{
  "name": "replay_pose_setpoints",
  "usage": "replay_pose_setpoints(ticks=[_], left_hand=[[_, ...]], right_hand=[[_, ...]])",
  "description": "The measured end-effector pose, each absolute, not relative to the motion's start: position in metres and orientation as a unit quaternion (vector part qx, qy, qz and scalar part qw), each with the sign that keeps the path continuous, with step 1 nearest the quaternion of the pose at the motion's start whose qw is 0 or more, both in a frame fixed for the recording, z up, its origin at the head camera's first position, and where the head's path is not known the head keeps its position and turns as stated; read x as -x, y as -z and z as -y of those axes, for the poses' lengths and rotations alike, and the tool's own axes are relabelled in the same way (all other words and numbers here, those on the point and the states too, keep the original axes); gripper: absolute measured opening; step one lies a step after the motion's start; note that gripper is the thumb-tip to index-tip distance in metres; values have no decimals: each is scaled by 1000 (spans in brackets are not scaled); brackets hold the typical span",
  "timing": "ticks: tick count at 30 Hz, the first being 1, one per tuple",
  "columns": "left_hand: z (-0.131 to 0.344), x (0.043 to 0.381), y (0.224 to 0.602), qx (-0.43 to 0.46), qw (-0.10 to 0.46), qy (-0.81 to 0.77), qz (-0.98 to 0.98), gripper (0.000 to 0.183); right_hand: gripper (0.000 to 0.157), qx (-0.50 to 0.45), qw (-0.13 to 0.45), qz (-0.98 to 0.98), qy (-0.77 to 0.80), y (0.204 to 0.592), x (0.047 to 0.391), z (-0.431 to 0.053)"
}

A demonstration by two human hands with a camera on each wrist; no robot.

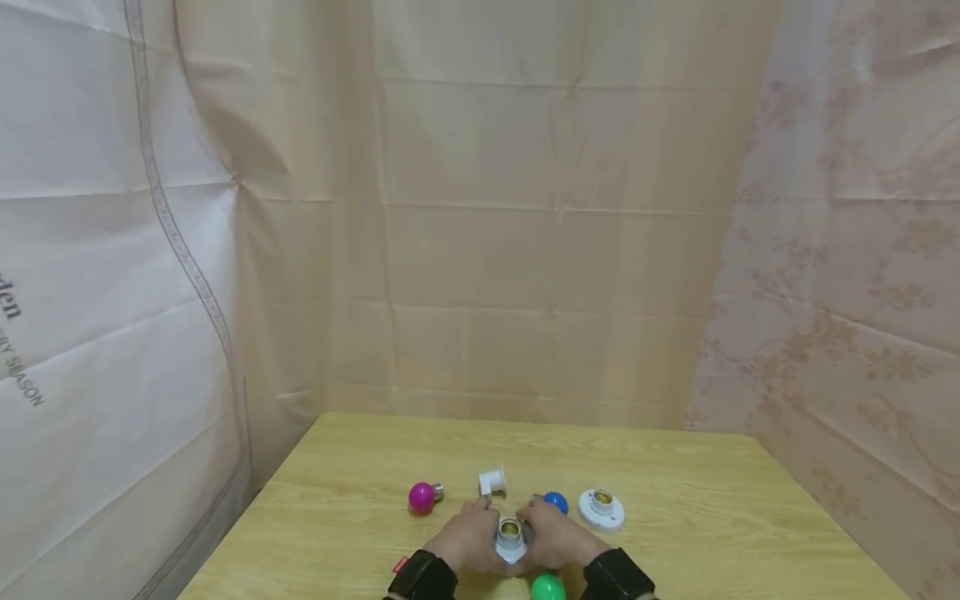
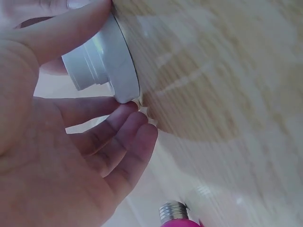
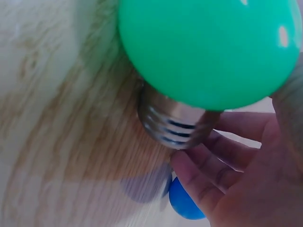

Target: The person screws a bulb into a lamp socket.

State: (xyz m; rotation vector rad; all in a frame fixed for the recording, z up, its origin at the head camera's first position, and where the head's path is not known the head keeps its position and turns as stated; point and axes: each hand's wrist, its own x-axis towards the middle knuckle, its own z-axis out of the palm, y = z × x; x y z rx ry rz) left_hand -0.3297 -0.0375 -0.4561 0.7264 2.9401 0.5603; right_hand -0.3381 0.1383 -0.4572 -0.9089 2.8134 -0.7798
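A white lamp holder (image 1: 511, 546) with a brass-coloured threaded inside sits on the table between both hands, its opening up. My left hand (image 1: 472, 537) grips it from the left; in the left wrist view the thumb lies across the holder's base (image 2: 124, 71) and the fingertips touch its rim. From the other side my right hand (image 1: 553, 533) holds the same lamp holder. In the right wrist view a green bulb (image 3: 208, 52) with a metal screw cap hides that contact, and bent fingers (image 3: 199, 175) show behind it.
On the wooden table (image 1: 675, 475) lie a magenta bulb (image 1: 422, 498) at left, an angled white lamp holder (image 1: 492, 481) beyond the hands, a blue bulb (image 1: 557, 501) by the right hand, and a round white lamp holder (image 1: 602, 510) further right. A red piece (image 1: 401, 565) shows beside the left wrist.
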Motion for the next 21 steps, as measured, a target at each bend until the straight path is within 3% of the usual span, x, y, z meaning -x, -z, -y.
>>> replay_pose_setpoints(ticks=[10, 21], left_hand=[[38, 330, 457, -238, 21, -159, -958, 79], [43, 333, 459, -240, 50, -243, -938, 56]], right_hand=[[57, 299, 53, -924, 231, 452, 340, -136], [46, 282, 65, -916, 278, 455, 338, -141]])
